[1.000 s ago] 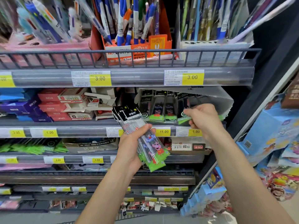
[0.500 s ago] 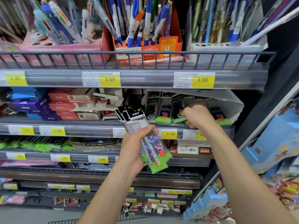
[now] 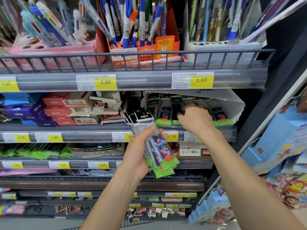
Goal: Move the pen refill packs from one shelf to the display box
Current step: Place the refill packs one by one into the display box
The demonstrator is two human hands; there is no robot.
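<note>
A person faces stationery shelves in a shop, both bare forearms reaching up from the bottom edge; the left hand (image 3: 137, 155), just below centre, grips a fanned stack of clear plastic pen refill packs with black headers and green cartoon-pig bottoms (image 3: 154, 146), thumb across the front, the stack tilted with its headers toward 11 o'clock; the right hand (image 3: 196, 120), at about 2 o'clock from the left one, reaches into a white cardboard display box with a torn edge (image 3: 235, 107) on the second shelf; its fingers are curled among the packs standing there, and motion blur hides whether they pinch one, so its grasp cannot be told; a row of matching refill packs (image 3: 164, 117) stands upright inside the box, green ends down; at 12 o'clock, on the top shelf behind a grey wire rail (image 3: 132, 54), an orange cardboard pen holder (image 3: 167, 47) is full of blue and white pens; at 9 o'clock lie red and white small boxes (image 3: 66, 107) beside blue and purple ones; yellow price labels (image 3: 105, 83) line the shelf edges; at 3 o'clock pale blue cartons (image 3: 282, 130) are stacked.
</note>
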